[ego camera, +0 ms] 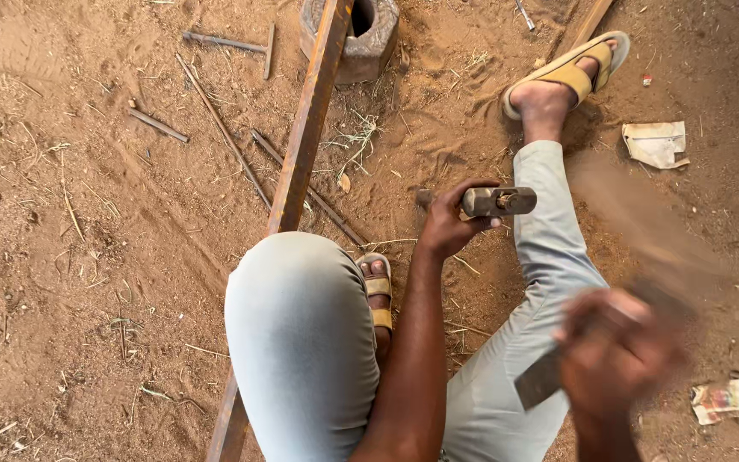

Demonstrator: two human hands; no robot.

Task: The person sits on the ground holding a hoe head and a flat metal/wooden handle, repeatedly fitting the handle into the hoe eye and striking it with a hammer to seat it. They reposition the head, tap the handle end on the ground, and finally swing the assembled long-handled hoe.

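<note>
**Two hands, two tools, one patch of dirt**

Two tools are in play down here. The left hand [448, 224] is wrapped round a short metal tool [498, 201], fingers curled tight about it, and holds it low over the sandy ground [87, 257] between the person's knees. What shows beyond the knuckles is a stubby, blocky steel end, lying roughly level, with its long axis running left to right across the view and the free end pointing toward the right leg. Whether a working tip reaches the soil on the hidden side, I cannot tell.

Over to the right hand [617, 359], a smear of motion blur. It seems closed round a handle, but the fingers are too blurred to call for certain. A flat grey metal piece [540, 381] juts from under it, pointing down-left, and a brownish streak sweeps up and right from the fist, likely the rest of the same implement.

Handling, as I judge it: the steel piece in the left hand looks dense, rigid and unforgiving, heavy for its size, with a dusty surface that could slip. Grip it at mid-shaft, well back from the blocky end, knuckles clear.

Around them, a long rusty bar [305, 128] runs from top centre down under the left knee, thin rods [224, 128] lie scattered, and a hollow stone block [361, 38] sits at the top.
</note>
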